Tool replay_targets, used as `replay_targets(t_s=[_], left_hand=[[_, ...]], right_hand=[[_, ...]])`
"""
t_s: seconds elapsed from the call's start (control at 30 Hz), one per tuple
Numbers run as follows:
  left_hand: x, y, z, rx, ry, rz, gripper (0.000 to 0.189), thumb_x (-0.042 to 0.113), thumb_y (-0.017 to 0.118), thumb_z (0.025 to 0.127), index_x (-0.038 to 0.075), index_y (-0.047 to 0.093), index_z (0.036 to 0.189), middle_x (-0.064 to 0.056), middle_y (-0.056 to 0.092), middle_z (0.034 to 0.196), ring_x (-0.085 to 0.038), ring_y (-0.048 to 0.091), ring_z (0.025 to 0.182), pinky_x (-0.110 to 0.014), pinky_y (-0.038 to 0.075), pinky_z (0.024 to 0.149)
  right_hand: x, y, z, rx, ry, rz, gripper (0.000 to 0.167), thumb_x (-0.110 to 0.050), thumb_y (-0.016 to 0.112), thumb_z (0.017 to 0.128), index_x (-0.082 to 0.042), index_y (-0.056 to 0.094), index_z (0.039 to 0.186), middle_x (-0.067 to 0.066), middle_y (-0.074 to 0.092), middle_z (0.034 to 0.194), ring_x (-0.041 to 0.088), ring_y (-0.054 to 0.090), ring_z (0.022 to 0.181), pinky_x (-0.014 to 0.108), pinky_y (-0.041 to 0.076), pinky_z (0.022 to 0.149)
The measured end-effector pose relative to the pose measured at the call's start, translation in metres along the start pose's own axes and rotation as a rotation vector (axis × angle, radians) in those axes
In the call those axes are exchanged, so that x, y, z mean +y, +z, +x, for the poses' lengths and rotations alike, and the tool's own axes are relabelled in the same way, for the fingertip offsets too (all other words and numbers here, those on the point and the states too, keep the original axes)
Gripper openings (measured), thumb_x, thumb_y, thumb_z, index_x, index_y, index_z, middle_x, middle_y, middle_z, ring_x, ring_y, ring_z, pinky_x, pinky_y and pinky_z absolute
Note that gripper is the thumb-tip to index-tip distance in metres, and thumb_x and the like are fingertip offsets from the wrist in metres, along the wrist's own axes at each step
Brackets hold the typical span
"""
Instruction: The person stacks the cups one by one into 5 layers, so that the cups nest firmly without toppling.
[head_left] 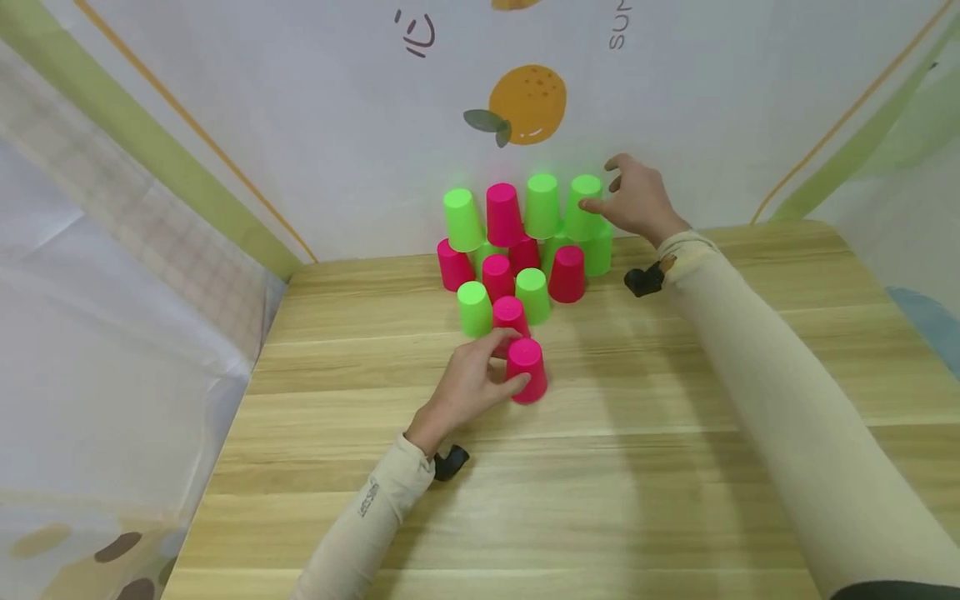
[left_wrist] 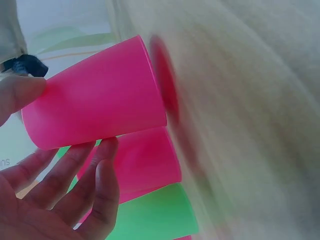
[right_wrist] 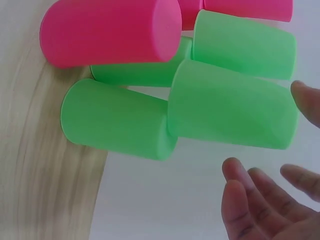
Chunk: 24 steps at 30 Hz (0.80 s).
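While the left hand [head_left: 472,379] curls round the nearest pink cup [head_left: 527,375], at the front of the group on the wooden table [head_left: 600,483], its thumb presses one side and its fingers meet the other, a light grip that probably serves to steady the cup without nudging its neighbour. That cup is smooth, plain and evenly tapered, narrow base up and wide rim down; whether the rim sits fully on the wood I cannot tell. Just behind it stands a second pink cup [head_left: 509,312], then a left green cup [head_left: 475,310] and a right green cup [head_left: 533,298], with more pink beyond. Farther back, the right hand [head_left: 637,200] has its fingers spread and grips nothing, its thumb close to the end green cup [head_left: 581,225] of the upper row; I cannot tell whether they touch. That row, three green and one pink, rests on a lower row [head_left: 455,265] of upturned cups, whose flat bases presumably give it footing. Behind everything hangs a white backdrop [head_left: 337,150] with a printed orange [head_left: 528,104].
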<state>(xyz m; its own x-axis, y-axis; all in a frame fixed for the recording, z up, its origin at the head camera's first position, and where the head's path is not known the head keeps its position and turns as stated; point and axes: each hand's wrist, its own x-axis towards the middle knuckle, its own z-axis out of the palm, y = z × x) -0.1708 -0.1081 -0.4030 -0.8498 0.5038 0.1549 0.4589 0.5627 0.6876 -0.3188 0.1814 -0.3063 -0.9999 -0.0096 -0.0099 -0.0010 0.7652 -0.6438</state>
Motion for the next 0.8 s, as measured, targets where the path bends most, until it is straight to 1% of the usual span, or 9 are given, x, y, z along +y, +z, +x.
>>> replay_targets(t_s=[0.17,0.27,0.33,0.4,0.47,0.53,0.63,0.7,0.8], left_hand=[[0.005,-0.009,0.0,0.018,0.022,0.055,0.048,0.022,0.08,0.084,0.013,0.058,0.126,-0.002,0.074,0.113,-0.019,0.071,0.101,-0.032,0.061,0.078],[0.009,-0.015,0.001,0.021,0.045,0.078,0.048,0.023,0.08,0.084,0.012,0.059,0.125,-0.002,0.074,0.112,-0.019,0.071,0.099,-0.033,0.06,0.076],[0.012,-0.02,0.002,0.025,0.061,0.085,0.048,0.023,0.08,0.083,0.012,0.059,0.125,-0.002,0.074,0.11,-0.018,0.07,0.096,-0.034,0.06,0.075],[0.014,-0.026,0.005,0.033,0.082,0.096,0.048,0.022,0.081,0.082,0.012,0.059,0.123,-0.001,0.074,0.108,-0.018,0.069,0.094,-0.036,0.06,0.074],[0.018,-0.032,0.008,0.041,0.103,0.105,0.049,0.023,0.081,0.081,0.012,0.059,0.123,-0.001,0.074,0.106,-0.019,0.067,0.092,-0.038,0.06,0.073],[0.02,-0.038,0.011,0.048,0.12,0.117,0.049,0.023,0.081,0.08,0.011,0.059,0.123,-0.001,0.074,0.106,-0.018,0.067,0.093,-0.039,0.06,0.073],[0.025,-0.05,0.015,0.053,0.123,0.136,0.05,0.025,0.08,0.08,0.011,0.059,0.123,-0.002,0.073,0.107,-0.018,0.068,0.095,-0.038,0.06,0.073],[0.027,-0.059,0.017,0.06,0.116,0.15,0.049,0.025,0.08,0.08,0.011,0.059,0.122,-0.001,0.073,0.108,-0.017,0.068,0.096,-0.036,0.059,0.074],[0.032,-0.076,0.022,0.074,0.103,0.161,0.05,0.025,0.08,0.081,0.011,0.058,0.123,-0.001,0.072,0.11,-0.018,0.067,0.096,-0.035,0.058,0.074]], right_hand=[[0.003,-0.001,-0.012,0.057,-0.012,0.022,0.076,-0.039,0.065,0.093,0.001,0.033,0.15,0.028,0.05,0.145,0.043,0.05,0.13,0.055,0.046,0.106],[0.009,0.005,-0.025,0.105,-0.021,0.08,0.073,-0.036,0.067,0.093,0.002,0.036,0.147,0.027,0.05,0.145,0.043,0.051,0.129,0.055,0.047,0.106],[0.014,0.012,-0.035,0.145,-0.028,0.129,0.07,-0.034,0.068,0.093,0.002,0.039,0.146,0.026,0.051,0.144,0.042,0.055,0.125,0.053,0.05,0.101],[0.018,0.02,-0.045,0.187,-0.036,0.18,0.065,-0.032,0.069,0.092,0.001,0.043,0.142,0.024,0.053,0.141,0.039,0.06,0.117,0.046,0.053,0.094],[0.022,0.028,-0.054,0.22,-0.043,0.233,0.06,-0.031,0.07,0.092,-0.001,0.048,0.139,0.021,0.056,0.138,0.035,0.064,0.109,0.035,0.055,0.084],[0.025,0.036,-0.061,0.239,-0.057,0.278,0.054,-0.03,0.071,0.092,-0.003,0.052,0.135,0.019,0.058,0.134,0.031,0.065,0.106,0.024,0.053,0.076],[0.028,0.049,-0.07,0.237,-0.096,0.329,0.046,-0.025,0.072,0.091,-0.002,0.056,0.129,0.018,0.063,0.126,0.03,0.067,0.101,0.014,0.05,0.067],[0.028,0.058,-0.075,0.21,-0.14,0.345,0.042,-0.021,0.071,0.092,0.0,0.058,0.126,0.02,0.065,0.121,0.031,0.067,0.098,0.012,0.049,0.066],[0.025,0.072,-0.083,0.151,-0.212,0.353,0.036,-0.018,0.072,0.092,0.002,0.062,0.12,0.02,0.069,0.113,0.031,0.069,0.094,0.014,0.051,0.067]])
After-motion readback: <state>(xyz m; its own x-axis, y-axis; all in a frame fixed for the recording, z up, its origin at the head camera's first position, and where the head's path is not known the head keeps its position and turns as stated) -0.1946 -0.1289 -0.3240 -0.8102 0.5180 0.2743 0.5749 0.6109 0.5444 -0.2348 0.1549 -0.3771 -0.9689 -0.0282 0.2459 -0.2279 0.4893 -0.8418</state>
